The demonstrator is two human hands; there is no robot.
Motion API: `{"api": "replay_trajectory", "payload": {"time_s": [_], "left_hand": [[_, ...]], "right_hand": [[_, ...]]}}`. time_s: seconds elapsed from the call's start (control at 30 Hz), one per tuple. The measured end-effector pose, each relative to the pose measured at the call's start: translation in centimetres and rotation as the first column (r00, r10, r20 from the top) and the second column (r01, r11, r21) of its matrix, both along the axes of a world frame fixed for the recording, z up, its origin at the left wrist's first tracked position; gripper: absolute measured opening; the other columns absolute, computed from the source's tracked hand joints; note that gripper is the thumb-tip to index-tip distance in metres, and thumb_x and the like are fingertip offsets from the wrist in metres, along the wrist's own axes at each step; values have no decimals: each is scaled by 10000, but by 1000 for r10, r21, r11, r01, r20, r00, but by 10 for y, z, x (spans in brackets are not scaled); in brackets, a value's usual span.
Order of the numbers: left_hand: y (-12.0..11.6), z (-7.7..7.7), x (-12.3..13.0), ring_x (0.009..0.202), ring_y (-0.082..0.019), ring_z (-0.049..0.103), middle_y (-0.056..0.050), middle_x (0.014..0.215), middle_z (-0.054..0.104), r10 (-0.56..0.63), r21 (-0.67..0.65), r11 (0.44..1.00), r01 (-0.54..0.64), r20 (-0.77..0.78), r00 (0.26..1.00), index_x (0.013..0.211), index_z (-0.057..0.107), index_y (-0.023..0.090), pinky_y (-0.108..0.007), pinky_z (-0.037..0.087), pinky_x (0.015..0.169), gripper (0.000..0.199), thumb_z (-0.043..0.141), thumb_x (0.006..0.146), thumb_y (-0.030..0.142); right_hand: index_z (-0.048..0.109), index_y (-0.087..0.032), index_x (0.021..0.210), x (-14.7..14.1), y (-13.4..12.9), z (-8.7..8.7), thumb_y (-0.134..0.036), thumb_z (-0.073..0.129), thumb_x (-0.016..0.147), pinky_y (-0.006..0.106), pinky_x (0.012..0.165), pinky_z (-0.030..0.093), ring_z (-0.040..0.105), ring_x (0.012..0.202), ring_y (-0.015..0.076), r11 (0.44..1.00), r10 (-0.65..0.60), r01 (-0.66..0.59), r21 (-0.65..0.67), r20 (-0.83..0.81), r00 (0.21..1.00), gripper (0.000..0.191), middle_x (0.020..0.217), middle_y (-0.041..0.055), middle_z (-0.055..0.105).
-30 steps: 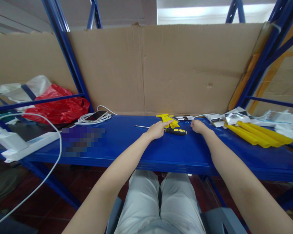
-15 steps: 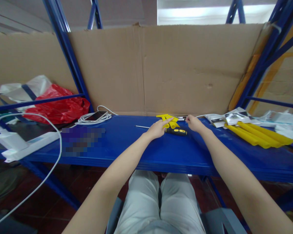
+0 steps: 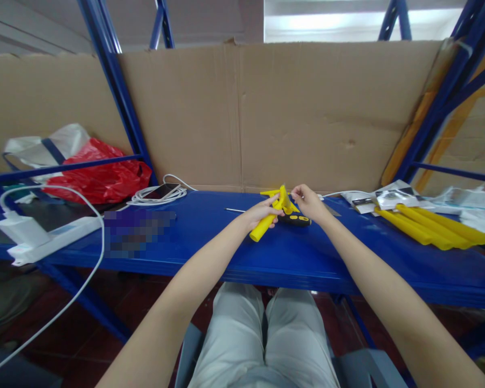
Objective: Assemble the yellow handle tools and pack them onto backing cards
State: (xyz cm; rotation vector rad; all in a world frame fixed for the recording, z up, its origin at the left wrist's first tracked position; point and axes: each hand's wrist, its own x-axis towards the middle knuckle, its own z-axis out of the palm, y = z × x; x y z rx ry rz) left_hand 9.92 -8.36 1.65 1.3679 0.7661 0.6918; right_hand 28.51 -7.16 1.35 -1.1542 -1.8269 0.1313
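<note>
My left hand (image 3: 262, 212) is closed around a yellow plastic handle (image 3: 260, 228), whose round tube end points toward me and whose wider head tilts up. Close to that head is my right hand (image 3: 306, 198), thumb and fingers pinched together; whatever they hold is too small to make out. Behind the handle, another yellow plastic piece (image 3: 269, 192) lies partly covered. A screwdriver with a black and yellow grip (image 3: 299, 220) rests on the blue table under my hands, its thin shaft showing at the left. A flat greyish piece (image 3: 332, 210) lies beside my right wrist.
Several yellow tubes (image 3: 436, 226) and white packets (image 3: 396, 195) lie at the right. A phone (image 3: 161, 191) with a coiled white cable, a power strip (image 3: 52, 242) and a red plastic bag (image 3: 101, 172) are at the left. Cardboard (image 3: 307, 118) stands along the back.
My left hand has lifted and tilted the yellow handle, so its tube now points toward me. My right hand has come left, up to the handle's head. The view has shifted slightly.
</note>
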Motion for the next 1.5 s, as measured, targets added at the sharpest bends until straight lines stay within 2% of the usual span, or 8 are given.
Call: {"api": "replay_trajectory", "payload": {"time_s": [0.13, 0.27, 0.53, 0.77, 0.97, 1.33, 1.4, 1.5], "left_hand": [[-4, 3, 0, 434, -50, 480, 14, 751, 585, -65, -31, 997, 66, 30, 997, 1498, 167, 346, -153, 373, 414, 813, 505, 835, 20], [-5, 3, 0, 434, -48, 477, 17, 741, 582, -78, -34, 996, 79, 29, 996, 1493, 190, 340, -149, 368, 411, 792, 494, 838, 15], [0, 0, -5, 454, -56, 494, 16, 746, 587, -111, -36, 993, 112, 18, 994, 1497, 168, 352, -150, 382, 422, 832, 531, 821, 30], [0, 1, -7, 446, -54, 492, 13, 754, 592, -137, -47, 989, 139, 45, 989, 1507, 109, 352, -152, 372, 415, 864, 519, 824, 16], [0, 2, -8, 445, -56, 496, 16, 739, 591, -146, -38, 988, 148, 43, 988, 1503, 146, 346, -152, 370, 412, 849, 519, 818, 9], [-2, 6, -4, 438, -52, 487, 22, 735, 577, -89, -27, 995, 92, 96, 991, 1503, 125, 348, -151, 364, 415, 854, 511, 820, 13], [-1, 6, -3, 433, -52, 479, 23, 732, 567, -34, -29, 999, 38, 127, 991, 1503, 127, 342, -151, 358, 413, 844, 496, 820, 11], [2, 8, -3, 422, -55, 462, 29, 708, 545, 73, -43, 997, -67, 176, 982, 1502, 120, 333, -150, 344, 402, 827, 457, 823, 2]], "right_hand": [[430, -211, 768, -4, -1, 0, -229, 441, 816, 293, 702, 432, 527, 714, 160, 999, 32, -32, -23, -2, 999, 53, 768, 34, 562], [433, -210, 767, -5, -2, -1, -231, 443, 811, 297, 705, 435, 526, 719, 161, 999, 43, -43, -21, -2, 999, 50, 771, 34, 560], [447, -208, 759, -2, 0, -2, -226, 454, 801, 300, 710, 444, 534, 722, 158, 997, 72, -72, -7, -2, 997, 46, 756, 26, 564], [459, -209, 777, 0, 4, -4, -310, 495, 809, 296, 674, 458, 546, 729, 160, 991, 130, -132, -27, -71, 989, 112, 777, 32, 575], [447, -210, 794, 0, 7, -6, -306, 535, 794, 300, 693, 461, 543, 712, 152, 998, 57, -60, -31, -93, 994, 130, 776, 22, 575], [541, -166, 995, 1, 1, -2, -421, 577, 821, 303, 707, 479, 591, 748, 159, 994, -104, 103, -36, -57, 993, 311, 933, 76, 646], [564, -157, 1000, 4, 0, 1, -403, 574, 829, 301, 708, 485, 601, 755, 162, 990, -131, 130, -51, -11, 991, 299, 944, 86, 659], [623, -155, 948, 12, -5, 5, -373, 584, 830, 298, 747, 487, 627, 814, 183, 972, -142, 174, -159, 191, 971, 251, 940, 96, 683]]}}
